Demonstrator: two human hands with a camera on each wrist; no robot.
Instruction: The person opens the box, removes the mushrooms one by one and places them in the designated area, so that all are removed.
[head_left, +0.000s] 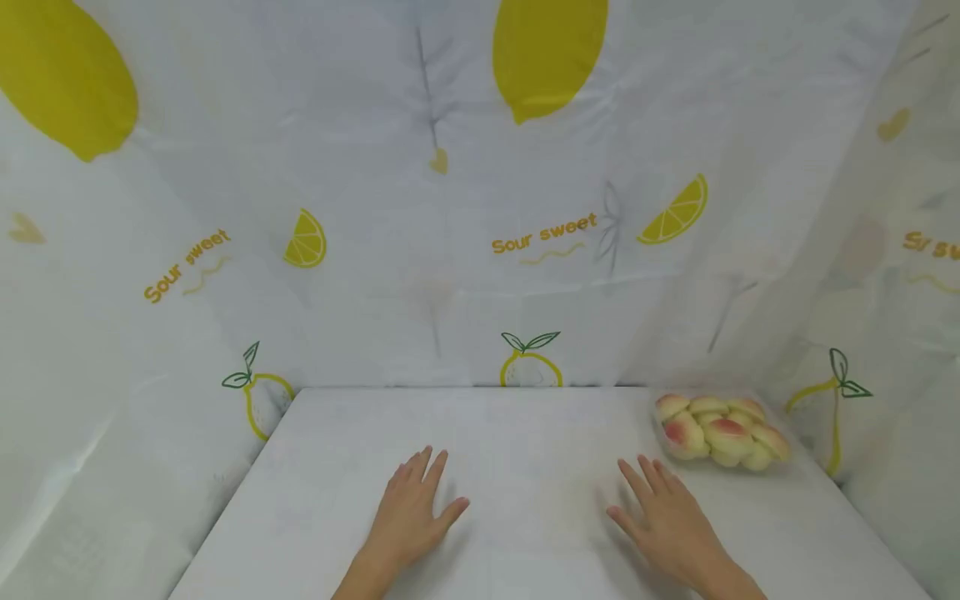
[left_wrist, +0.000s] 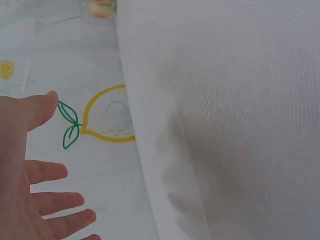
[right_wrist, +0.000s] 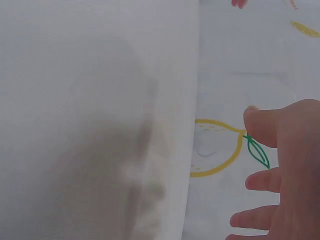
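Left hand (head_left: pixel 411 512) and right hand (head_left: pixel 670 525): empty, fingers extended. Rounded pink-and-yellow pieces in clear plastic (head_left: pixel 726 433): likely light, slippery, bruisable; best held at opposite sides.

A makeshift booth; whether in a home or a lab cannot be told. Hanging white sheeting (head_left: pixel 465 267), printed with lemons and "Sour sweet," surrounds a white table (head_left: pixel 525 467) on three sides.
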